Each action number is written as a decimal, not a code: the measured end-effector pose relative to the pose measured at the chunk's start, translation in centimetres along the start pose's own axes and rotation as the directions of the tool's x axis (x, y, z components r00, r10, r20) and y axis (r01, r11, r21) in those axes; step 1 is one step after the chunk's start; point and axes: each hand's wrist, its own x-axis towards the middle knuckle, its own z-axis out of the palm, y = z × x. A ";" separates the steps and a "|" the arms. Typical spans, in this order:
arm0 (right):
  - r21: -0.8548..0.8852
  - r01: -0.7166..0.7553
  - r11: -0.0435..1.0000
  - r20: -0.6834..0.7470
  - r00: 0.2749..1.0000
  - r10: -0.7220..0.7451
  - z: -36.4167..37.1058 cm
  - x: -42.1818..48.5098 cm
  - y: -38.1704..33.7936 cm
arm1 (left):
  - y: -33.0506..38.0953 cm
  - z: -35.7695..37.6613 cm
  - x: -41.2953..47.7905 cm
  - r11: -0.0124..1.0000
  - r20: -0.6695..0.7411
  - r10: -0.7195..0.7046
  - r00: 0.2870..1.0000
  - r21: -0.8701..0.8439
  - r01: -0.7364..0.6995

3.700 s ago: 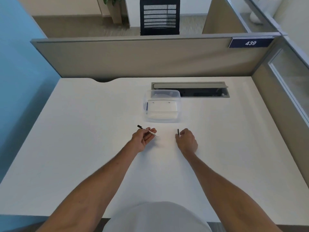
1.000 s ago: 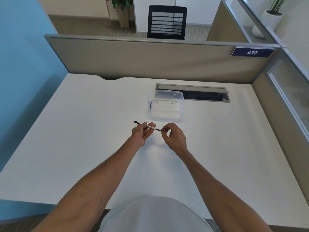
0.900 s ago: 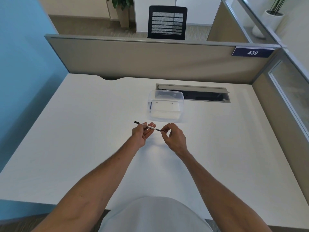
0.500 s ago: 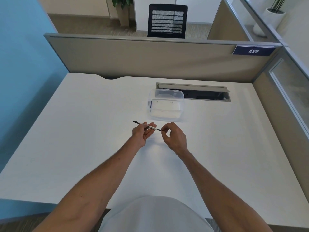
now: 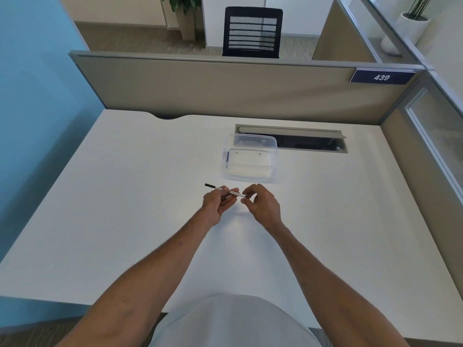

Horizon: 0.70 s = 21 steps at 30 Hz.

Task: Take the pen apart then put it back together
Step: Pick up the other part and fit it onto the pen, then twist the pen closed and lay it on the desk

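Above the white surface [image 5: 125,221], just in front of the clear plastic box [image 5: 250,156], the left hand [image 5: 218,204] has its grip clamped on the pen [image 5: 225,191], while the right hand [image 5: 263,204] pinches the pen's near end. A few seconds earlier the hands were apart, the right holding a small dark piece at the surface. Now they meet, so reassembly looks nearly done

The right hand [image 5: 263,206] covers the right end of the pen [image 5: 225,192], so its tip or cap cannot be made out. The left hand [image 5: 218,205] hides part of the barrel. Print on the barrel is too small to read. The bench [image 5: 125,221] is cut off at the picture's edges.
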 end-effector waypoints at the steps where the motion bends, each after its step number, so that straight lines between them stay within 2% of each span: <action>1: 0.054 -0.022 0.998 0.006 1.000 0.021 0.1 0.0 0.1 | -0.1 0.0 0.0 1.000 0.009 -0.006 1.000 0.003 0.006; 3: 0.226 -0.069 0.972 0.017 0.998 0.067 0.2 0.1 0.3 | -0.2 0.0 0.0 1.000 0.032 -0.015 0.999 -0.002 0.015; 7: 0.519 -0.154 0.840 0.051 0.987 0.150 -0.5 0.0 0.9 | -0.1 -0.3 0.0 0.999 0.049 0.011 0.999 -0.032 -0.009; 11: 0.644 -0.247 0.724 0.111 0.967 0.231 -1.4 0.2 1.7 | 0.4 -0.8 0.4 0.997 0.010 0.058 0.998 -0.048 -0.057; 18: 0.851 -0.279 0.445 0.142 0.938 0.316 -2.2 0.4 2.3 | -0.4 -1.0 0.9 0.984 0.059 0.019 0.998 0.174 -0.029; 21: 0.905 -0.284 0.316 0.167 0.922 0.349 -2.0 0.8 2.4 | -1.1 -0.7 0.8 0.976 0.094 0.001 0.996 0.216 -0.022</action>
